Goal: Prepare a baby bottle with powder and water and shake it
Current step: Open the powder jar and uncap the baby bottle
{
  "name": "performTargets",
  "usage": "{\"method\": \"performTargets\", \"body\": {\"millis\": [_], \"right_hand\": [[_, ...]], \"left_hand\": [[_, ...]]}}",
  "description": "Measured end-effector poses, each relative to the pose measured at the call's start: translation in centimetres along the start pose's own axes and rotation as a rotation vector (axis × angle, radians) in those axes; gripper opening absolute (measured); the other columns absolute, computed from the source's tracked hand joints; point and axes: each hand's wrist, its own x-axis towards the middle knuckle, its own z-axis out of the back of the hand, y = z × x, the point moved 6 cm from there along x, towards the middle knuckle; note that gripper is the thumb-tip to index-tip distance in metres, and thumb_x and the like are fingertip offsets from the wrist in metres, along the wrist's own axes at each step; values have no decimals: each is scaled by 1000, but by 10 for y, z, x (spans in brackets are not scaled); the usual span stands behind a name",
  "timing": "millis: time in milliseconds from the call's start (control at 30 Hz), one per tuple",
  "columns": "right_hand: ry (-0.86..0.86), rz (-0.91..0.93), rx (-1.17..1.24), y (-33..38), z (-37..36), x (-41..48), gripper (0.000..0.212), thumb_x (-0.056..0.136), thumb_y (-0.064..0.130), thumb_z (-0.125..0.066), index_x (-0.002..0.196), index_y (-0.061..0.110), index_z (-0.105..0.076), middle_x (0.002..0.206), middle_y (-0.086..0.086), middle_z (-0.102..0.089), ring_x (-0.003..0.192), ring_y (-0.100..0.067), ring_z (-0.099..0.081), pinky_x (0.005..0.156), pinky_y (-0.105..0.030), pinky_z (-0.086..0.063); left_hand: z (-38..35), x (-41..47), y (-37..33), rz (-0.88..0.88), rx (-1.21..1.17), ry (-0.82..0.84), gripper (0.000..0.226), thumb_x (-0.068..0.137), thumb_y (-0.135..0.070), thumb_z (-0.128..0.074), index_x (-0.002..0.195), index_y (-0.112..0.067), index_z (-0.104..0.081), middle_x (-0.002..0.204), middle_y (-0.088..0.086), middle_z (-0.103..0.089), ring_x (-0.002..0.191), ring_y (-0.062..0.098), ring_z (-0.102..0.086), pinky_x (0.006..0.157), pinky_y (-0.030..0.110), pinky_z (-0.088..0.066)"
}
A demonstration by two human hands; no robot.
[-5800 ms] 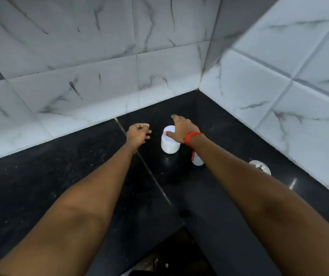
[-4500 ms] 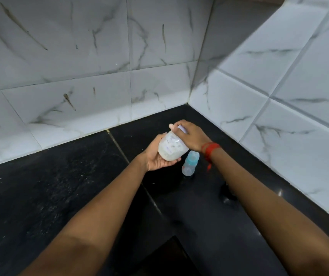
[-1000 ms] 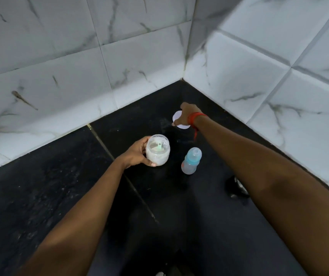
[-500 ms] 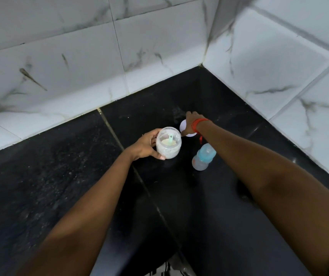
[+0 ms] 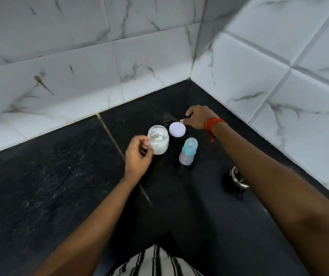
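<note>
Left hand (image 5: 137, 156) fingers gripping open clear plastic powder jar (image 5: 158, 141) on black stone desk (image 5: 60, 186); right hand (image 5: 198, 117) fingers spread, just beside round lilac lid (image 5: 177, 129); blue-capped baby bottle (image 5: 188, 151) upright nearby.

**Black stone counter set in a tiled corner**

A dark, polished stone counter (image 5: 40, 196) fills the lower part of the view and runs into a corner where two walls meet. A thin pale seam (image 5: 123, 156) crosses the counter from the back wall toward the viewer. The surface carries pale dusty specks, thickest on the left half. Both walls are clad in large white tiles (image 5: 60, 62) with grey marble-like veins and darker grout lines. The right-hand wall (image 5: 279, 76) slants away steeply in the wide-angle view. Light is soft and even, with a faint sheen on the tiles and dull reflections on the counter.
</note>
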Motion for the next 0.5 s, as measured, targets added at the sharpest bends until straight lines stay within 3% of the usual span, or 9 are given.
{"method": "performTargets", "body": {"millis": [67,233,333,400,500], "right_hand": [[9,28,-4,6,-1,-22,47,82,52,-71,118,22,-65,113,-2,-68,104,-24,-65,93,-40,-54],[23,39,-69,7,-24,-62,69,79,56,-74,135,21,-56,130,-8,-63,117,-29,-62,99,-40,-51],[8,-13,-60,0,-37,-74,71,82,55,-71,140,21,-51,136,-11,-57,124,-32,-58,102,-42,-49],[14,-55,-36,-4,-43,-80,66,84,51,-69,139,21,-51,135,-12,-57,124,-34,-58,102,-42,-49],[30,-97,-16,-9,-50,-86,52,83,48,-67,124,18,-59,125,-11,-64,114,-34,-62,93,-40,-52]], "left_hand": [[-37,-22,-11,-66,50,196,31,86,-10,-75,114,-18,-64,99,-4,-65,87,12,-63,75,28,-55],[-115,-34,-6,48,64,475,75,77,-33,-87,142,-19,-51,130,-16,-58,118,-3,-56,104,20,-48],[-138,-26,-1,133,37,511,76,70,-37,-90,136,-22,-54,127,-8,-66,118,6,-64,103,33,-54],[-148,-21,5,203,37,499,66,70,-35,-88,129,-22,-61,121,-4,-71,114,14,-69,100,37,-56],[-149,-18,17,292,-6,477,53,64,-42,-84,112,-27,-69,104,-6,-77,99,11,-73,93,42,-60]]}}
